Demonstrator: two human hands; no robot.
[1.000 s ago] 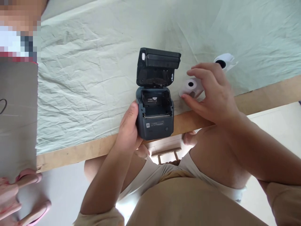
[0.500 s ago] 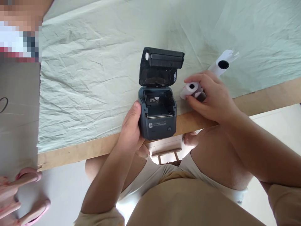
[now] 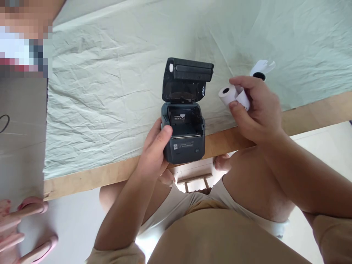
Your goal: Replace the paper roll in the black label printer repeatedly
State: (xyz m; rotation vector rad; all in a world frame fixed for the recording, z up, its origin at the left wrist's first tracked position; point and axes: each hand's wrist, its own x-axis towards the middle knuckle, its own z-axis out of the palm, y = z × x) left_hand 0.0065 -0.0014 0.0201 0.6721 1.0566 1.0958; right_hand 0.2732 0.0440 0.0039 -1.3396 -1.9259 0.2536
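Observation:
A dark blue-grey label printer (image 3: pixel 187 146) sits at the table's front edge with its black lid (image 3: pixel 188 79) tipped up. Its paper bay shows a small white printed label inside and no roll. My left hand (image 3: pixel 155 148) grips the printer's left side, thumb over the front corner. To the right of the printer, my right hand (image 3: pixel 257 108) holds a small white paper roll (image 3: pixel 229 96) between thumb and fingers. The roll has a dark hollow core, and its loose end curls beside the palm. Behind that hand lies another white roll (image 3: pixel 262 68) with a wide black core, partly hidden.
A pale green cloth (image 3: pixel 118 84) with wrinkles covers the table, whose wooden edge (image 3: pixel 90 183) runs along the front. Another person, partly blurred out, is at the left, with pink slippers (image 3: pixel 33 203) on the floor. A wooden stool (image 3: pixel 195 179) shows below.
My right hand has turned and lifted the small paper roll, moving it slightly right and away from the printer. My left thumb has slid onto the printer's front corner.

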